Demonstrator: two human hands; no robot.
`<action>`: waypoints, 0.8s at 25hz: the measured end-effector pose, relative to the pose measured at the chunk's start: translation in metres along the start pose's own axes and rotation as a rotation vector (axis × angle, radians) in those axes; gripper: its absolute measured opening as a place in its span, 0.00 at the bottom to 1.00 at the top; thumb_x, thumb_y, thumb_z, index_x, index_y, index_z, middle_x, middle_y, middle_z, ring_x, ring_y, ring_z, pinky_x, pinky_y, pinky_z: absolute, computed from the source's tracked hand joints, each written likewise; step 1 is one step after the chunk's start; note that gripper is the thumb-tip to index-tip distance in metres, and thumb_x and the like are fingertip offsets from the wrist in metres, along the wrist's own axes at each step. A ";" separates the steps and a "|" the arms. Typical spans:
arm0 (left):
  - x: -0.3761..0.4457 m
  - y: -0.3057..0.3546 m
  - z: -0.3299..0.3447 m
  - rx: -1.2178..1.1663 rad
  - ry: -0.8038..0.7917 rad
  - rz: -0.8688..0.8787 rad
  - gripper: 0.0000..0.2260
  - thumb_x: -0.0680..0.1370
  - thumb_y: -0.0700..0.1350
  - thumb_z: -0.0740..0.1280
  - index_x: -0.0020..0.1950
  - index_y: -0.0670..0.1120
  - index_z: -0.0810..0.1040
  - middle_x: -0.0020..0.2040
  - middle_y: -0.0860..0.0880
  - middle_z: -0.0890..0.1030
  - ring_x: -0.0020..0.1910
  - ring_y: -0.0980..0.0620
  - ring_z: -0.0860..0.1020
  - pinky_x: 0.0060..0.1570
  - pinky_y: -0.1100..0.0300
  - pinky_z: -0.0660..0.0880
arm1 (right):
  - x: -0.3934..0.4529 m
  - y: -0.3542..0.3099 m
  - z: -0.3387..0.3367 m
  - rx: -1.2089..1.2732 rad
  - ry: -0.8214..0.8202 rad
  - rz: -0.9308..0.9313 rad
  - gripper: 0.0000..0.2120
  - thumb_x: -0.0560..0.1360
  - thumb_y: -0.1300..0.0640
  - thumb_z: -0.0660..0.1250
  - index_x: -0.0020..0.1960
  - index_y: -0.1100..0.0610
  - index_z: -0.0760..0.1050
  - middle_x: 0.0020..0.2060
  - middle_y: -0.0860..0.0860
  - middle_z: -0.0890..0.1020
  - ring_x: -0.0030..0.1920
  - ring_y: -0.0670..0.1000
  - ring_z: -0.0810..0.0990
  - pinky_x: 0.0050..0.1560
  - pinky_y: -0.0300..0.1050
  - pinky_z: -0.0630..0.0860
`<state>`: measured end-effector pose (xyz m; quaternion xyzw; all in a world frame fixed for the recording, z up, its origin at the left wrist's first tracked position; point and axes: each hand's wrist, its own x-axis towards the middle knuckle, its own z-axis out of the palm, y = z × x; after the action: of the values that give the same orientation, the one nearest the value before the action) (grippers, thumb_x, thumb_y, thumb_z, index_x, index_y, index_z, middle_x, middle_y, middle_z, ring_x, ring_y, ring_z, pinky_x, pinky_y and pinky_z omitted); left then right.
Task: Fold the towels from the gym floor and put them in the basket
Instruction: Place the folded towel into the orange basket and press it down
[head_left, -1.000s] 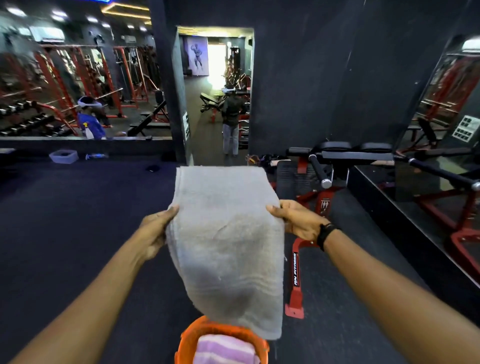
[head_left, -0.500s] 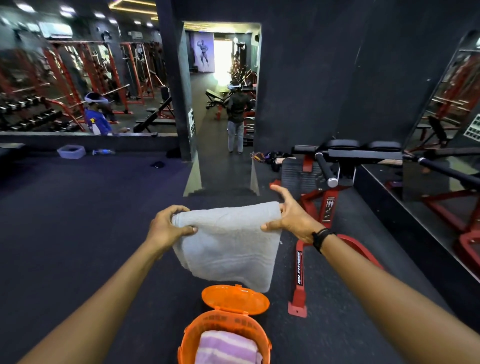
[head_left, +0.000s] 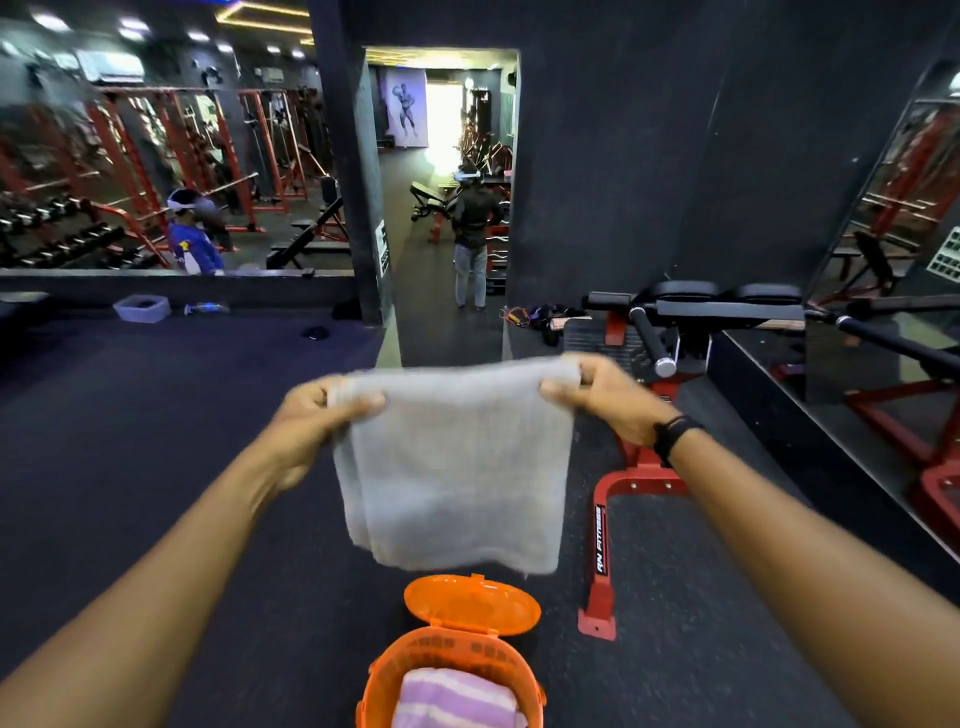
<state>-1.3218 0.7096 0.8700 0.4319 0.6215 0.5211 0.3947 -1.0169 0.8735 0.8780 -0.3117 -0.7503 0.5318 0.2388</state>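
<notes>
A folded grey towel (head_left: 457, 478) hangs in the air in front of me. My left hand (head_left: 317, 415) pinches its top left corner and my right hand (head_left: 608, 395) pinches its top right corner. Below the towel's lower edge stands an orange basket (head_left: 384, 675) with its lid (head_left: 470, 605) flipped open behind it. A folded purple-and-white striped towel (head_left: 454, 699) lies inside the basket.
A red-framed gym bench (head_left: 623, 493) stands on the dark floor just right of the basket. A mirror wall runs along the right. A person (head_left: 470, 239) stands in the doorway ahead. A grey bin (head_left: 141, 307) sits by the far left wall.
The long hanging towel was folded in half, so it hangs shorter. Both hands came down and now hold its top corners above the basket, whose open lid has come into view.
</notes>
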 end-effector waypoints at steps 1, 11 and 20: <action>0.004 0.005 -0.002 -0.106 -0.006 -0.015 0.36 0.55 0.60 0.81 0.57 0.45 0.80 0.50 0.48 0.85 0.48 0.49 0.82 0.46 0.55 0.79 | 0.003 -0.009 -0.002 0.182 -0.014 0.016 0.29 0.65 0.50 0.76 0.62 0.61 0.73 0.55 0.54 0.82 0.53 0.51 0.81 0.53 0.47 0.79; -0.005 -0.029 0.011 -0.112 -0.069 -0.056 0.60 0.57 0.41 0.83 0.77 0.61 0.47 0.64 0.52 0.73 0.60 0.50 0.76 0.52 0.58 0.79 | -0.008 0.012 0.029 0.310 -0.005 0.169 0.49 0.64 0.75 0.73 0.74 0.49 0.54 0.63 0.55 0.74 0.59 0.52 0.78 0.55 0.47 0.79; -0.006 -0.023 0.001 0.863 0.060 0.125 0.25 0.57 0.57 0.69 0.53 0.54 0.80 0.55 0.51 0.73 0.55 0.49 0.68 0.53 0.56 0.70 | -0.012 0.000 0.028 -0.543 0.156 -0.097 0.13 0.62 0.55 0.76 0.44 0.49 0.79 0.45 0.50 0.82 0.46 0.49 0.80 0.47 0.48 0.79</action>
<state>-1.3218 0.7026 0.8471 0.5786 0.7663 0.2488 0.1273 -1.0280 0.8468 0.8688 -0.3678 -0.8587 0.2739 0.2290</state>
